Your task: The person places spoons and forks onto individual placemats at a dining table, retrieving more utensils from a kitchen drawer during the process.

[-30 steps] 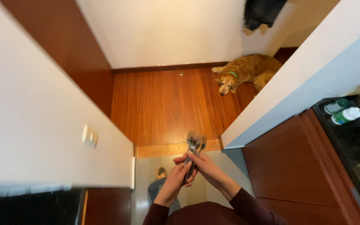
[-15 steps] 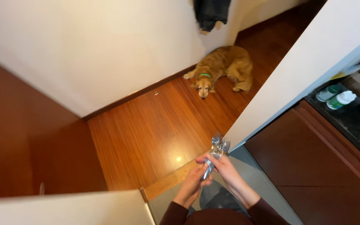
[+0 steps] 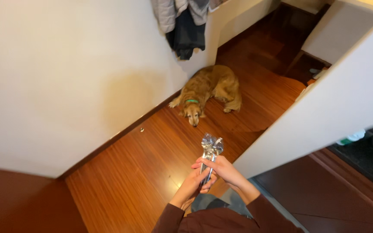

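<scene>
Both hands hold a shiny silver foil packet [image 3: 210, 152] upright in front of me, its crumpled top sticking up above the fingers. My left hand [image 3: 196, 181] wraps the lower part from the left, and my right hand [image 3: 222, 169] closes on it from the right. Dark red-brown sleeves cover both forearms. Beyond the packet a golden dog [image 3: 208, 91] with a green collar lies on the wooden floor [image 3: 143, 159], its head toward me.
A white wall [image 3: 65, 77] runs along the left. Dark and grey clothes [image 3: 184, 21] hang at the top. A white panel [image 3: 324, 116] slants across the right, with a dark brown cabinet [image 3: 324, 194] and a black counter with containers [image 3: 368, 142] behind it.
The view has swung left and forward; the dog now lies closer to the frame's centre. The white cupboard at lower left has left the view. Both hands keep holding the packet.
</scene>
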